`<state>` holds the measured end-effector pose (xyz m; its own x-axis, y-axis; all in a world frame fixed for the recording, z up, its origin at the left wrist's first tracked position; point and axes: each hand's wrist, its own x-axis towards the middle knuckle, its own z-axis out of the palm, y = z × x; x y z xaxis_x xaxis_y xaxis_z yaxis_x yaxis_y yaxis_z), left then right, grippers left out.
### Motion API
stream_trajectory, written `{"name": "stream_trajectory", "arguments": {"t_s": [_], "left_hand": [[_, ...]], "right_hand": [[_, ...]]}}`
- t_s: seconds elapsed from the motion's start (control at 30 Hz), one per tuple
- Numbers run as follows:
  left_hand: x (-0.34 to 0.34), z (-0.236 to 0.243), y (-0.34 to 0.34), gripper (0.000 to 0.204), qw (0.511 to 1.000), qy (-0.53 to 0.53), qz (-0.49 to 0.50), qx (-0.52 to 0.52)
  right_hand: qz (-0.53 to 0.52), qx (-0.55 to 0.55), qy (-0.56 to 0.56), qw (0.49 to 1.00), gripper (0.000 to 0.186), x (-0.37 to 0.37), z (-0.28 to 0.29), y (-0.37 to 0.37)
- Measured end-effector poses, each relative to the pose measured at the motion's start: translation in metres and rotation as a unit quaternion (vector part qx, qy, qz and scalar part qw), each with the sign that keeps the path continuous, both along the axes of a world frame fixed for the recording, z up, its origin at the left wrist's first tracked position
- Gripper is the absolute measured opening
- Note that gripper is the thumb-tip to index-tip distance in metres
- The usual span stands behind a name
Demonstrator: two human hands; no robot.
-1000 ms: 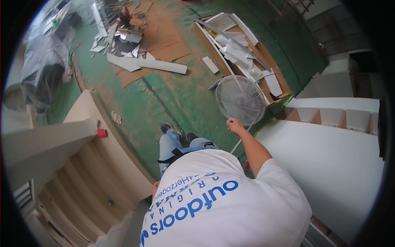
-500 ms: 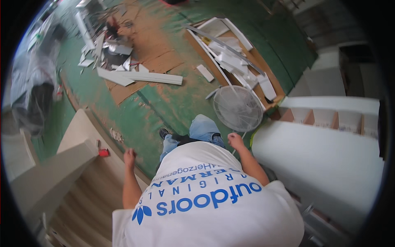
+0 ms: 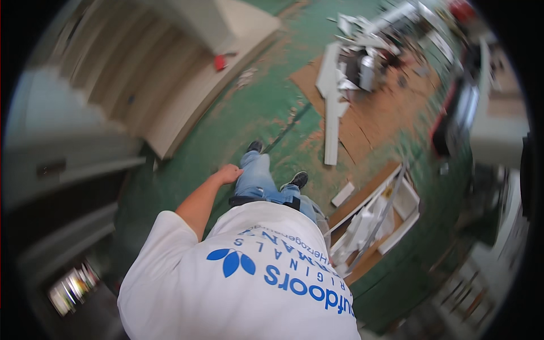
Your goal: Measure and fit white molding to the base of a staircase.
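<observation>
My left hand hangs beside my jeans over the green floor covering, fingers loosely curled with nothing visible in them. My right hand is out of sight behind my body in the white T-shirt. By my right hip, a grey mesh fan guard shows partly. Beside it lie a small white block and a long cardboard box holding white trim pieces and a metal strip.
A beige curved wooden structure with a red item stands upper left. Ahead-right, white offcuts and mixed scrap lie on cardboard. A red-and-black object is at the far right. A grey ledge runs along the left.
My view has swung to the left, so the scrap pile, box and fan appear further right or lower. My right hand has left view; my left hand now hangs by my thigh.
</observation>
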<state>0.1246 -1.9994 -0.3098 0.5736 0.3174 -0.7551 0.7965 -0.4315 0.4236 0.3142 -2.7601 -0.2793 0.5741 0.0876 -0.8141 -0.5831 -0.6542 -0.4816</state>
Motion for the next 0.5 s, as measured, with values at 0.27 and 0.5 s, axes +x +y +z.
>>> {"name": "stream_trajectory", "arguments": {"t_s": [0.27, 0.5], "left_hand": [[-0.191, -0.024, -0.13, 0.056, 0.893, 0.092, 0.44, -0.032], [-0.154, -0.058, -0.189, 0.053, 0.951, 0.076, 0.3, -0.022]], "right_hand": [[-0.049, 0.008, 0.033, 0.998, 0.028, 0.166, 0.005, 0.12], [0.247, 0.13, -0.099, 0.955, 0.035, 0.167, 0.014, 0.264]]}}
